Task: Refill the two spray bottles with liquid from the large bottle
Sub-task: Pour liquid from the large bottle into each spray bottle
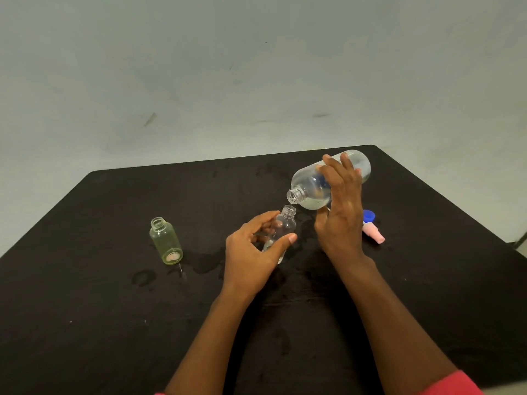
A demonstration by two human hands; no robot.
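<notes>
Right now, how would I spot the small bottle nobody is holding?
On the black table, look left of the left hand. A small open bottle stands there alone, untouched. Unlike the clear bottle being filled, it is tinted yellow-green.

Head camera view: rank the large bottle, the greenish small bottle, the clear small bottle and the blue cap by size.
1. large bottle
2. greenish small bottle and clear small bottle: look alike; clear one partly hidden by left hand
3. blue cap
</notes>
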